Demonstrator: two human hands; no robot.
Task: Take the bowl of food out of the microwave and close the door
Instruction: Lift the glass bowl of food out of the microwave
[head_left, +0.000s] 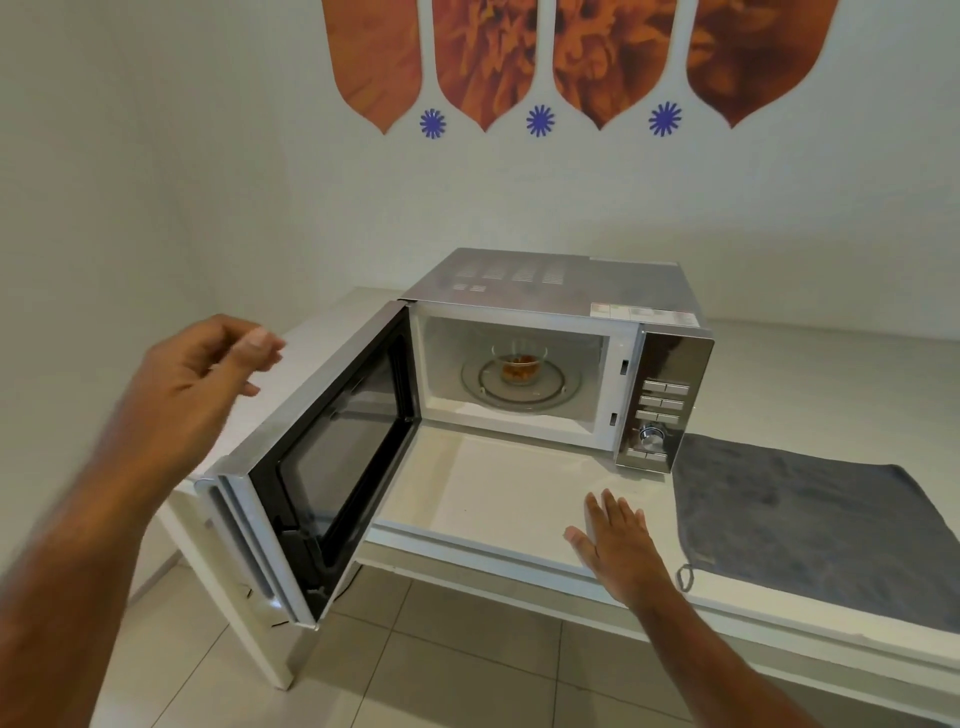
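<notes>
A silver microwave (561, 291) stands on a white table, its door (322, 457) swung wide open to the left. Inside, a small clear glass bowl (519, 361) with orange-brown food sits on the round glass turntable. My left hand (197, 384) hovers just left of the door's outer side, fingers loosely curled, holding nothing and apart from the door. My right hand (618, 545) is spread flat over the table's front edge, below and in front of the microwave's cavity, with nothing in it.
A grey cloth (810, 525) lies on the white table (498, 499) to the right of the microwave. The control panel (660, 410) with buttons and a dial is on the microwave's right side. Tiled floor shows below; a decorated wall stands behind.
</notes>
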